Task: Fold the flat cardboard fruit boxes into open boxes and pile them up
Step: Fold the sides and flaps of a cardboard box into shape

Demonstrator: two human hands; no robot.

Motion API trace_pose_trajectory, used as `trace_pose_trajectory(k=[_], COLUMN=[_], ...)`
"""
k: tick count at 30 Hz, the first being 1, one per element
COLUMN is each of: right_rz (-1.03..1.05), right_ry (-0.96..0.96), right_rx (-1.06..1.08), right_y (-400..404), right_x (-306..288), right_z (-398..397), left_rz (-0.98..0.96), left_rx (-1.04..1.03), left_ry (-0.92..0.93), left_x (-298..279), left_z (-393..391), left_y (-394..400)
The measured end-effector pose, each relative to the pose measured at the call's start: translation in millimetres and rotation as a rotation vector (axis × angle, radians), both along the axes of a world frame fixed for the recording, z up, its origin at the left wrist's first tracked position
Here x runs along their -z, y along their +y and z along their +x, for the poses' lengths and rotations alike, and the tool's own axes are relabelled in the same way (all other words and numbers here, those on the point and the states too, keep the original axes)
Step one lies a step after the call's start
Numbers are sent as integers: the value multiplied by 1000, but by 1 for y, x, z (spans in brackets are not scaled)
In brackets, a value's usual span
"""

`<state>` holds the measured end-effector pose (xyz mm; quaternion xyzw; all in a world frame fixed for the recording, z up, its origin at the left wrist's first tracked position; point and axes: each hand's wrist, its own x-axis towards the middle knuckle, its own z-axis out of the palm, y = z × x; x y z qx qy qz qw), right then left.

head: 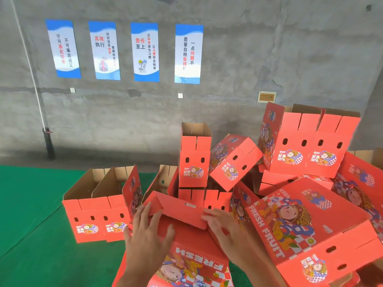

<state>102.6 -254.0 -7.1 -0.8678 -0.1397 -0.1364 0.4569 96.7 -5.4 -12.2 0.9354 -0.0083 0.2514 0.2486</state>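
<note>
The red printed cardboard fruit box being folded [186, 253] runs off the bottom edge of the view, so its near end is cut off; its "FRESH" lettering reads upside down to the wearer, and its long axis runs away from the person toward the grey concrete wall [228, 59]. Both forearms enter from the bottom edge and cover much of the box's middle. At its far end a plain red cardboard flap [178, 208] lies across, its long edge running left to right, tilted up from the panel beneath.

The left hand [147, 233] lies with fingers spread and fairly straight on the flap's left part, thumb out to the right; this grip is released, pressing flat. The right hand [223, 226] rests on the flap's right end with fingers extended along its edge, also released; whether its fingertips hook under the edge cannot be told. The flap sits just beyond and under both hands, between them.

A pair of open red boxes showing brown insides [99, 204] stands to the left on the green covered counter [31, 214]. A tumbled pile of folded red boxes [300, 154] rises to the right, some upright, some tilted, and a large box marked "FRESH FRUIT" [306, 228] lies slanted beside the right hand. Four blue-and-white wall posters [124, 50] hang on the wall; their small print is hard to read.
</note>
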Motion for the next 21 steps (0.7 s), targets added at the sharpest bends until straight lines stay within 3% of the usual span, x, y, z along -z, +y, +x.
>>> trace_pose_trajectory(k=[4, 7, 12, 16, 19, 21], right_rz=[-99, -167, -478, -589, -629, -544], right_ry=[116, 189, 165, 168, 203, 244], right_rx=[2, 29, 156, 238, 273, 212], right_y=[0, 1, 15, 23, 25, 21], right_x=[-4, -11, -16, -13, -16, -20], right_z=[9, 17, 30, 32, 29, 28], left_rz=[-100, -23, 83, 50, 16, 0], left_rx=[12, 21, 33, 24, 39, 54], left_ry=[-15, 49, 64, 17, -17, -25], left_x=[-1, 0, 2, 9, 12, 11], left_z=[-3, -2, 0, 1, 4, 5], left_y=[0, 0, 0, 4, 8, 11])
